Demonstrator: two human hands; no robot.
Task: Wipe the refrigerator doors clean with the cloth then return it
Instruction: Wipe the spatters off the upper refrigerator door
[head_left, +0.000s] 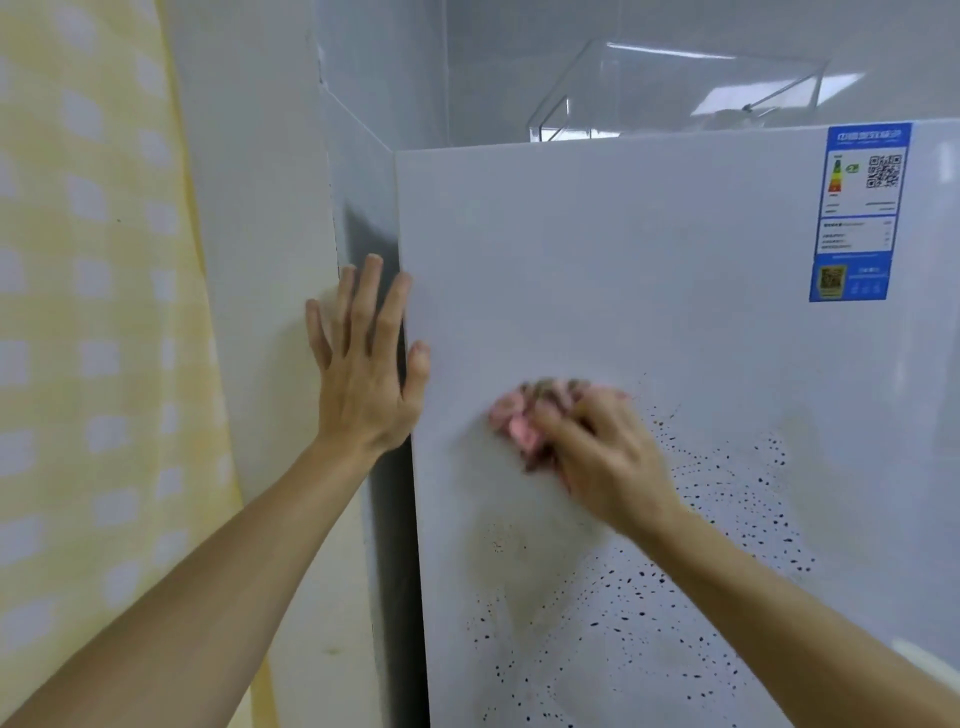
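The white refrigerator door (649, 270) fills the right half of the head view. Dark specks and brownish smears cover its lower part. My right hand (608, 457) presses a crumpled pink cloth (524, 421) against the door, just left of the specks; the hand and cloth are motion-blurred. My left hand (363, 364) lies flat with fingers spread on the refrigerator's left side, its thumb wrapped over the door's left edge, holding nothing.
A blue energy label (857, 213) is stuck on the door's upper right. A clear plastic box (675, 93) sits on top of the refrigerator. A yellow-and-white checked curtain (88, 338) hangs at the left, beside a white wall (249, 208).
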